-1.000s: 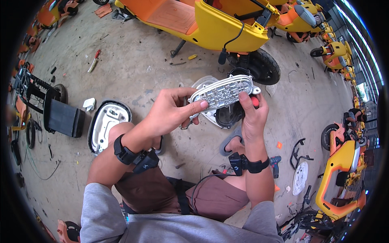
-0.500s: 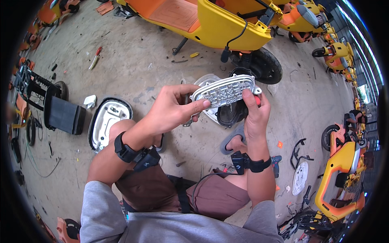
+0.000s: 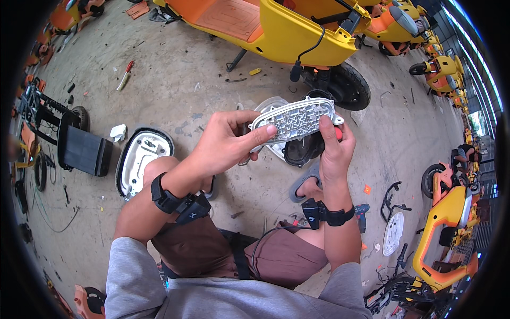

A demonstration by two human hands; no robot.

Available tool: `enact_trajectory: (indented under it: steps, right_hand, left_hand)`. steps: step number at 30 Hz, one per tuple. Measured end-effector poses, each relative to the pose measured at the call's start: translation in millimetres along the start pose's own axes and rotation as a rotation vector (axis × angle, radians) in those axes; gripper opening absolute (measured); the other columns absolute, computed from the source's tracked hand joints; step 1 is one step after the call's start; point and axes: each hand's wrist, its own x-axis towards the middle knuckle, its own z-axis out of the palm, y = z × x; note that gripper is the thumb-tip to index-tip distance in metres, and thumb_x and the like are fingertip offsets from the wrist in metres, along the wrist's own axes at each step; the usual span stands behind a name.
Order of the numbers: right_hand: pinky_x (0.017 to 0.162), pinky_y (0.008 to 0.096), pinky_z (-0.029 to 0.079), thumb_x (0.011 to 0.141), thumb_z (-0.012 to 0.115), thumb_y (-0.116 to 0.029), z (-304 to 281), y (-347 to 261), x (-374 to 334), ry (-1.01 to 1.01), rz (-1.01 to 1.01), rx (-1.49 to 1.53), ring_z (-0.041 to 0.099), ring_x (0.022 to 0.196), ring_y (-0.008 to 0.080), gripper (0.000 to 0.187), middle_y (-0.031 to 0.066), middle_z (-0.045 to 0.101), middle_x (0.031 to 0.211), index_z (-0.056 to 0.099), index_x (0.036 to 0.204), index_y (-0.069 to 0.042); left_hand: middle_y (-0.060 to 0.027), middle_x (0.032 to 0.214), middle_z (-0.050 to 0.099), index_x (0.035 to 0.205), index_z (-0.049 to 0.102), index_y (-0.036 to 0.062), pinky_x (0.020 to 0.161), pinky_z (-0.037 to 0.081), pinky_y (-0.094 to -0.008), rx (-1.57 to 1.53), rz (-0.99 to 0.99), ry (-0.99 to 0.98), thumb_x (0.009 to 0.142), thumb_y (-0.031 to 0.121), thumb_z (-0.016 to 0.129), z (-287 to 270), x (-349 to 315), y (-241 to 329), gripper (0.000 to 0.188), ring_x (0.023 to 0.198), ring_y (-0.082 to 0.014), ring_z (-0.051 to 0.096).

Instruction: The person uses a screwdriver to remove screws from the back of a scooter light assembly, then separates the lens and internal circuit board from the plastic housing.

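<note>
Between both hands I hold an oval lamp unit (image 3: 297,123) with a white rim and a silvery, blocky patterned face turned toward me. My left hand (image 3: 226,139) grips its left end, thumb on the face and fingers behind. The right end is pinched by my right hand (image 3: 336,151), whose thumb lies along the face's edge. A small red thing (image 3: 339,133) shows beside the right fingers; its kind is mostly hidden. Below the lamp, a black rounded housing (image 3: 303,153) and a pale clear shell (image 3: 273,102) are on the floor, partly covered by the hands.
A white oval shell with black edging (image 3: 146,159) lies by my left knee. Ahead stands a yellow scooter (image 3: 297,40). A red-handled tool (image 3: 127,72) lies far left, near a black box (image 3: 82,151). On the right are a power drill (image 3: 362,213) and a white plate (image 3: 393,234).
The lamp unit has tilted slightly, so more of its patterned face shows toward me. Both hands keep their hold, with the right thumb shifted a little.
</note>
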Motion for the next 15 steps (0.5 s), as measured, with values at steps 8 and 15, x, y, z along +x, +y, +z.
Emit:
enact_trajectory:
  steps: [8,15]
  right_hand:
    - [0.078,0.0206,0.046,0.086,0.074,-0.02,0.5,-0.5,-0.9,0.006,-0.028,-0.016,0.056,0.084,0.0065,0.037,0.0046,0.065,0.096,0.063,0.109,0.006]
    - [0.078,0.0208,0.047,0.085,0.075,-0.019,-0.3,-1.8,-2.0,0.009,-0.03,-0.034,0.057,0.085,0.0072,0.038,0.0053,0.066,0.097,0.062,0.11,0.007]
  left_hand:
    - [-0.0011,0.073,0.061,0.106,0.065,-0.0057,0.044,0.039,-0.0183,0.031,0.012,-0.003,0.09,0.024,0.068,-1.3,-0.4,-1.9,0.034,0.055,-0.0057,0.057]
    - [-0.0018,0.074,0.061,0.105,0.065,-0.0058,0.044,0.039,-0.0184,0.029,0.029,0.011,0.09,0.024,0.068,1.2,-1.6,0.4,0.034,0.056,-0.0057,0.057]
